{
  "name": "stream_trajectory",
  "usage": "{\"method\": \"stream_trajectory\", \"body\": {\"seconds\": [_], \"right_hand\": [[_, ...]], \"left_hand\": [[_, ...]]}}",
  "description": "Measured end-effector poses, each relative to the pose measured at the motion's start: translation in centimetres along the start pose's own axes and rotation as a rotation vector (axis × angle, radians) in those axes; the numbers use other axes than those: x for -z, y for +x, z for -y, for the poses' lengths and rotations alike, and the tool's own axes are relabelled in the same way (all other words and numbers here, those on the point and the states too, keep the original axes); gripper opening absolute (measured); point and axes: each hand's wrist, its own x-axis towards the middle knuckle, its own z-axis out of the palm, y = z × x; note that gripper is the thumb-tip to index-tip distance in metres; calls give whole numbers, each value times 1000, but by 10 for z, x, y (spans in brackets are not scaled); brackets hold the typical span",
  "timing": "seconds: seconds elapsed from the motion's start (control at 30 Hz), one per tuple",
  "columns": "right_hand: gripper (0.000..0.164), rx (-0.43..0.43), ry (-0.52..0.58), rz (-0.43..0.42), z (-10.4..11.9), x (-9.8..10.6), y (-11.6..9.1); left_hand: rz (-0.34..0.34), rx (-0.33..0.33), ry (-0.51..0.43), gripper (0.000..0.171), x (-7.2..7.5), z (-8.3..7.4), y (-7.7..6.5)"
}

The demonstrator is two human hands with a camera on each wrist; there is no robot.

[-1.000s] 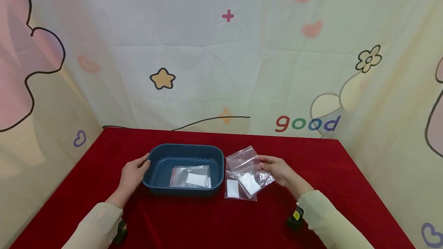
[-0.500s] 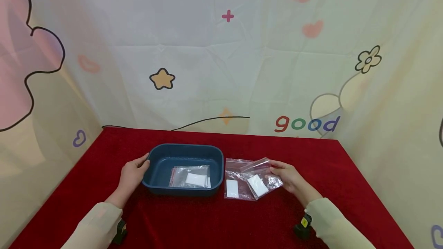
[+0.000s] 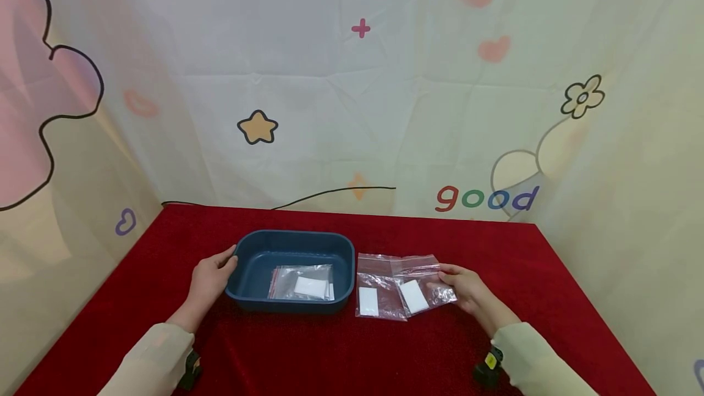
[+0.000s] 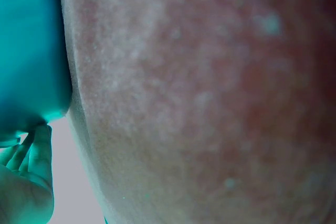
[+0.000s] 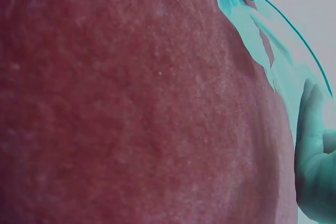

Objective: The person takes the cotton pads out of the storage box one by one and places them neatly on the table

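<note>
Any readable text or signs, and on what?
"good": coloured letters on the backdrop.
"+": pink sign, also on the backdrop.
Yellow patch at right wrist: too small to read.
Plastic bags, blue bin: no legible text.

Dark blue tub (image 3: 291,306), red cloth (image 3: 330,353)

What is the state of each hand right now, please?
Left hand: holding the blue tub by its rim.
Right hand: holding a clear bag by its edge.
</note>
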Motion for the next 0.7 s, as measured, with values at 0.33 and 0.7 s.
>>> {"method": "stream_trajectory", "body": {"seconds": [0.33, 0.7], "right_hand": [[38, -15, 22, 30, -9, 3, -4], [35, -1, 47, -10, -16, 7, -7]], "left_hand": [[-8, 0, -8, 47, 0, 1, 0], [-5, 7, -17, 47, 0, -1, -1]]}}
